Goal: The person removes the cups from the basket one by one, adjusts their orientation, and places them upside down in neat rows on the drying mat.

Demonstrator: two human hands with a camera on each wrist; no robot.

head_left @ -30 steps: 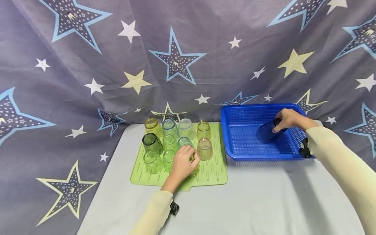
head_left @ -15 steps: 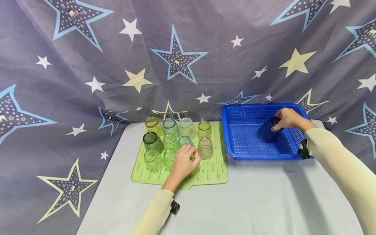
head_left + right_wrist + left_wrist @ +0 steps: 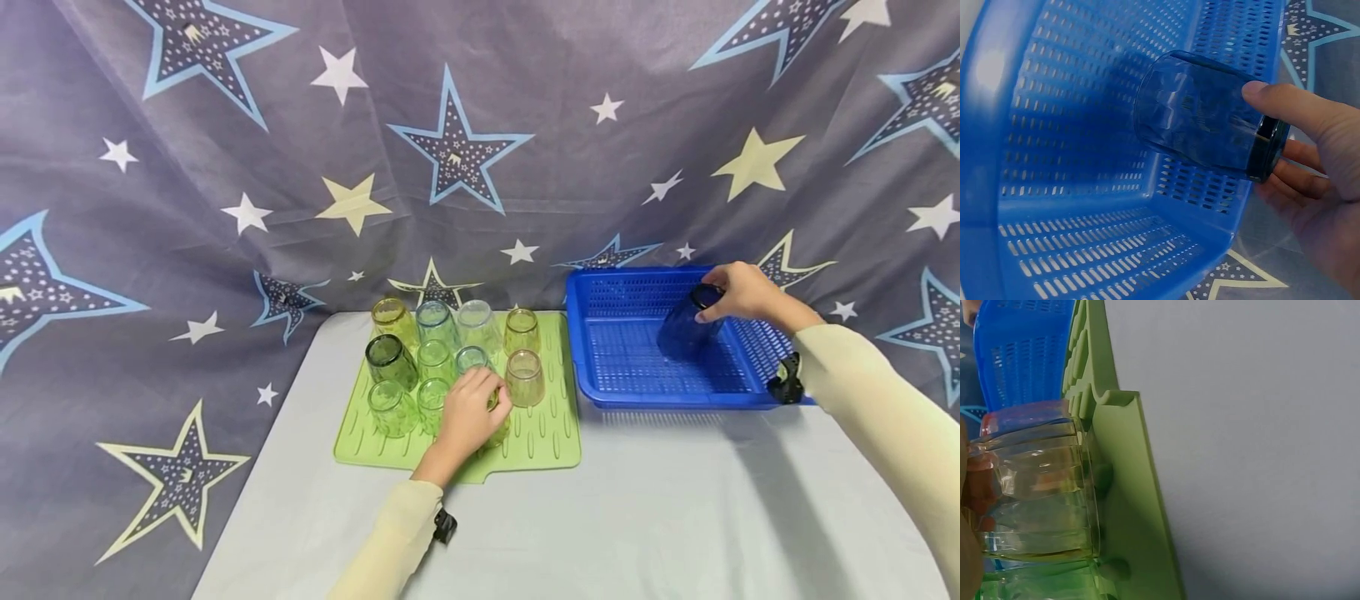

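My left hand grips an upturned yellowish glass by its base at the front of a green draining mat. Most of that glass is hidden behind the hand in the head view. Inside the blue basket, a dark blue-looking glass stands slightly tilted with its thick base up. My right hand holds it near the base, thumb on one side and fingers on the other. Whether its rim touches the basket floor I cannot tell.
Several more upturned glasses stand on the mat: a dark one, green ones, blue ones, a clear one and a pinkish one. A star-patterned cloth hangs behind the white table.
The right hand has risen slightly, and the dark glass in it has tipped more upright. The left hand keeps its grip on the yellowish glass, practically still.
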